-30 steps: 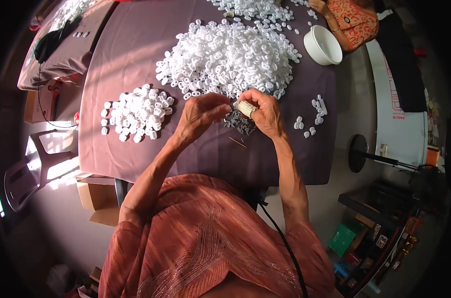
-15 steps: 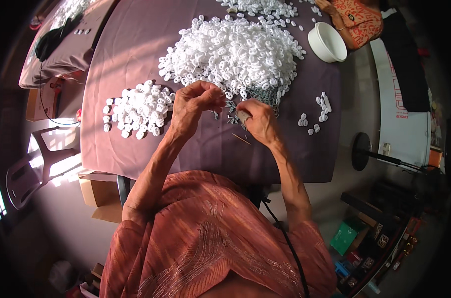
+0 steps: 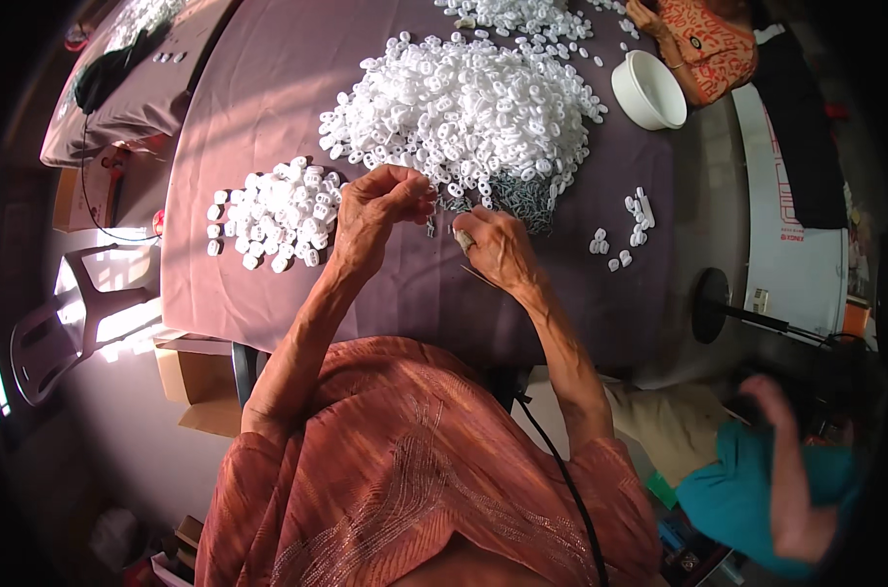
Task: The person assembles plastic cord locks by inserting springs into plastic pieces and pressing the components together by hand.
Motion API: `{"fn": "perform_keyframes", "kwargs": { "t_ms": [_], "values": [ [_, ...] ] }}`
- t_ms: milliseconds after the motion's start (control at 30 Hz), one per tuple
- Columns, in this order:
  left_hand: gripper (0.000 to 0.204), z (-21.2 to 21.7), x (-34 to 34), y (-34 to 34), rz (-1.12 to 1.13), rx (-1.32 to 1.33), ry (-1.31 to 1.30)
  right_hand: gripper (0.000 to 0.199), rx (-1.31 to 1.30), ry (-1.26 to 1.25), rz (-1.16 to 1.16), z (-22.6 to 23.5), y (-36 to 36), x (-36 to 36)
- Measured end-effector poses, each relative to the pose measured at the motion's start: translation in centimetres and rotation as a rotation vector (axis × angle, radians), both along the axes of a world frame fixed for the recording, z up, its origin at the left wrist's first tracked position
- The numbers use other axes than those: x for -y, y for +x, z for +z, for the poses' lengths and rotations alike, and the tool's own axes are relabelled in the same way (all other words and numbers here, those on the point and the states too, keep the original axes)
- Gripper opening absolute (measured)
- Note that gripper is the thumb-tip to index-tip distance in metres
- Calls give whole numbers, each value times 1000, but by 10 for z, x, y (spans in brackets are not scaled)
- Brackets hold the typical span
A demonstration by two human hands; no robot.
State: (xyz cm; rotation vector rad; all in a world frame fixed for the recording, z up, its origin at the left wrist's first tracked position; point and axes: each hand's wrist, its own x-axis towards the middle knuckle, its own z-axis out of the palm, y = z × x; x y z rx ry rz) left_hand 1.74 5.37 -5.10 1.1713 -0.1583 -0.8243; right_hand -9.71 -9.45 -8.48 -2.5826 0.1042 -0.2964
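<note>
My left hand [image 3: 377, 213] is raised over the table with thumb and fingers pinched together; what lies in the pinch is too small to make out. A few inches to its right, my right hand [image 3: 501, 247] has its fingers curled in, with a tan wrap on one digit; its fingertips are partly hidden. Between and beyond both hands lies a heap of small grey metal pieces [image 3: 524, 203]. Behind it rises a big mound of small white oval plastic pieces [image 3: 464, 103]. A smaller pile of white pieces [image 3: 283, 215] sits left of my left hand. One thin stick [image 3: 480, 277] shows below my right hand.
A brown cloth covers the table [image 3: 581, 313]. Several white pieces [image 3: 640, 220] lie at the right. A white bowl [image 3: 649, 90] stands near a person in an orange patterned top [image 3: 710, 49]. Another person in teal [image 3: 757, 489] is behind at lower right. A chair [image 3: 82, 313] stands left.
My right hand has drawn slightly down, nearer the thin stick. My left hand stays almost in place, pinched. A person in teal has come into view at the lower right.
</note>
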Motion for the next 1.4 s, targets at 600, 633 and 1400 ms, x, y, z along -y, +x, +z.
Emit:
{"fn": "perform_keyframes", "kwargs": {
  "t_ms": [600,633,1400],
  "values": [
    [13,20,15,1,-44,-178,-248,11,79,565,-127,46,12,11],
    [13,30,20,0,-70,-179,-289,15,94,902,-226,70,12,14],
    [8,93,50,-34,-64,-64,-425,16,553,828,-58,132,7,19]
  ]
}}
